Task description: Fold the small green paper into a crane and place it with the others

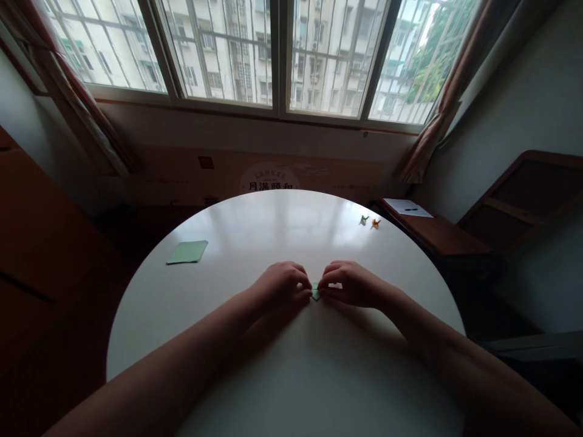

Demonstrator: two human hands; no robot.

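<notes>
A small piece of folded green paper (pixel 315 291) lies at the middle of the white round table (pixel 282 370), between my two hands. From the left, my left hand (pixel 286 282) pinches its edge with thumb and fingers. My right hand (pixel 347 283) grips the opposite edge in the same way. The fingertips cover much of the paper, so its exact folded shape is hard to make out.
Toward the back left of the table lies a stack of green square paper (pixel 187 252). Two small folded paper figures, one green (pixel 363 220) and one orange (pixel 375 224), stand at the back right. Beyond the table's right edge, a wooden chair (pixel 437 227) bears a white sheet (pixel 407 207) and a pen.
</notes>
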